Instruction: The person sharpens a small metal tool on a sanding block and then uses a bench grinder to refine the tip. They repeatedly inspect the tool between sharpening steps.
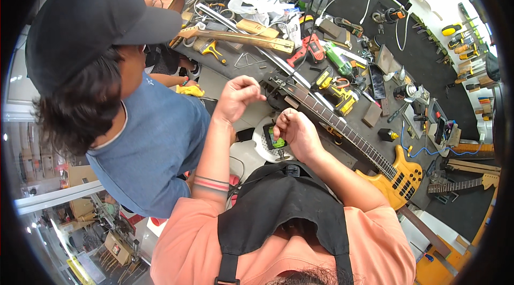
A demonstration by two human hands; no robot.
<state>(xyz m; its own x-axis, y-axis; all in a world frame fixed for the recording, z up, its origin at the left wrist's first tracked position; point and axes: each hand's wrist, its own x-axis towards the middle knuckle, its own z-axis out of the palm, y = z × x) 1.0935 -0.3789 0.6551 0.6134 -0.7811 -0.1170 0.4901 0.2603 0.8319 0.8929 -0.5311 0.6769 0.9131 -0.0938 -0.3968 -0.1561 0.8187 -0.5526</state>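
My left hand (240, 98) is raised, fingers curled together, just left of the headstock end of a bass guitar. Close by, my right hand (297, 134) is also closed, thumb against the bent fingers, nearer to me than the neck. Whatever either hand pinches, if anything, is too small to make out. The bass guitar lies slantwise along the bench's near side, its dark fretted neck (342, 126) running down right to a yellow wooden body (394, 179) with dark pickups and knobs. Below my hands is a round white stool (262, 145) bearing a green-and-black item (276, 136).
A person in a black cap and blue shirt (144, 140) stands close on my left, a yellow cloth (190, 90) near their hand. The dark bench holds a yellow drill (345, 96), a red power tool (308, 49), a loose wooden neck (241, 37) and a plastic bag (257, 1).
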